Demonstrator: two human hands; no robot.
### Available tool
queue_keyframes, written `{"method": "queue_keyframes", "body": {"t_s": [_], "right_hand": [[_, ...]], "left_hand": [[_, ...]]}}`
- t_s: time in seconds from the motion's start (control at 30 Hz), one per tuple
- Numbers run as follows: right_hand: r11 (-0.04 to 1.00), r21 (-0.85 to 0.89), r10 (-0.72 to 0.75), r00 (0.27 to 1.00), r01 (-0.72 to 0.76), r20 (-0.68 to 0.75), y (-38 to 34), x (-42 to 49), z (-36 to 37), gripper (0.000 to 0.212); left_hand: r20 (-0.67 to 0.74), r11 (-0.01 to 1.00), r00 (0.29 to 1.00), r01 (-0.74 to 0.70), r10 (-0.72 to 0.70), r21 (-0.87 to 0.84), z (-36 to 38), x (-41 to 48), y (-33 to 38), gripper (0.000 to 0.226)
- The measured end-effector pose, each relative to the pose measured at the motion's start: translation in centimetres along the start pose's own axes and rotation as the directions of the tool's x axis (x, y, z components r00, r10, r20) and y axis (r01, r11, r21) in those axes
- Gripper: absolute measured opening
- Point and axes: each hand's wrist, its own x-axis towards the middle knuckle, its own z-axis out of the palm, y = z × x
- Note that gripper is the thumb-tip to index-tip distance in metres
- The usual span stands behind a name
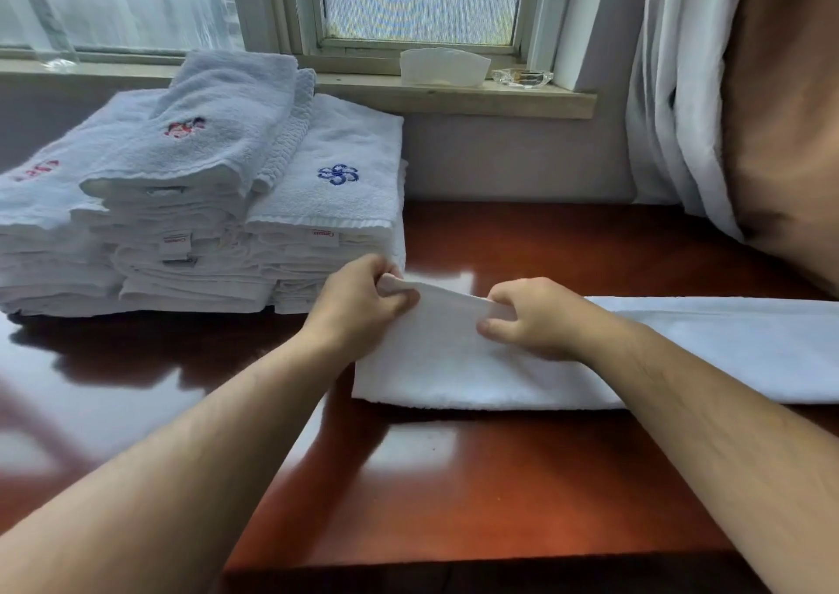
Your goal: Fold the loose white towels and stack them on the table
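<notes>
A long white towel [708, 353], folded into a narrow strip, lies across the glossy red-brown table [476, 493] and runs off the right edge of view. My left hand [358, 303] pinches the far left corner of the strip and lifts it slightly. My right hand [535, 316] pinches the same raised far edge a little to the right. Behind and left stand stacks of folded white towels [204, 212], the top ones embroidered in red and blue.
A window sill [454, 94] runs behind the table with a white tissue holder [442, 66] and a glass ashtray [522, 76]. White and tan curtains [726, 107] hang at the right, reaching the table's far right corner.
</notes>
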Motion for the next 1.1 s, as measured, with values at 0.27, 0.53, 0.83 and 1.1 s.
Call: {"method": "queue_keyframes", "body": {"t_s": [0.27,0.53,0.83,1.1], "right_hand": [[0.976,-0.180,0.078,0.968,-0.123,-0.240,-0.7,2.4,2.2,0.030],[0.996,0.003,0.086,0.927,-0.091,-0.366,-2.3,0.5,5.5,0.025],[0.993,0.031,0.115,0.919,-0.112,-0.376,-2.5,-0.6,5.9,0.025],[0.991,0.079,0.134,0.923,-0.113,-0.360,-2.6,-1.4,6.1,0.023]], "left_hand": [[-0.194,0.962,0.974,0.158,-0.114,0.224,2.3,-0.9,-1.5,0.020],[-0.164,0.914,0.957,0.278,-0.238,0.296,3.0,-1.6,-3.0,0.054],[0.064,0.787,0.907,0.324,-0.416,0.526,2.5,0.3,-1.7,0.053],[-0.101,0.970,0.967,0.240,-0.236,0.030,3.1,-3.3,-1.7,0.042]]}}
